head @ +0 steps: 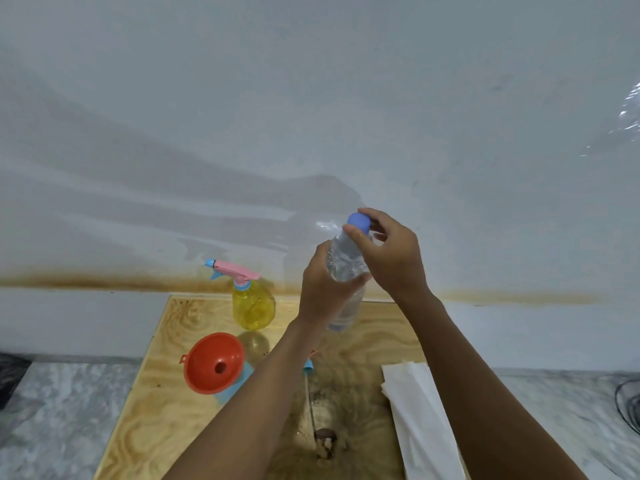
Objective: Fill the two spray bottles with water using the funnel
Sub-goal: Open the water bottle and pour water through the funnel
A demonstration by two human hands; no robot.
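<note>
Head view | our left hand (320, 289) grips the water bottle (346, 261) body | our right hand (391, 258) pinches its blue cap (358, 221)

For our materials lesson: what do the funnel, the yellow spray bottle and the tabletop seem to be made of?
The funnel: likely moulded plastic, opaque orange-red, smooth with a soft sheen. The yellow spray bottle: translucent plastic; light passes through its glossy body. The tabletop: probably plywood, from its swirling pale grain, with dark stains near the front.
</note>
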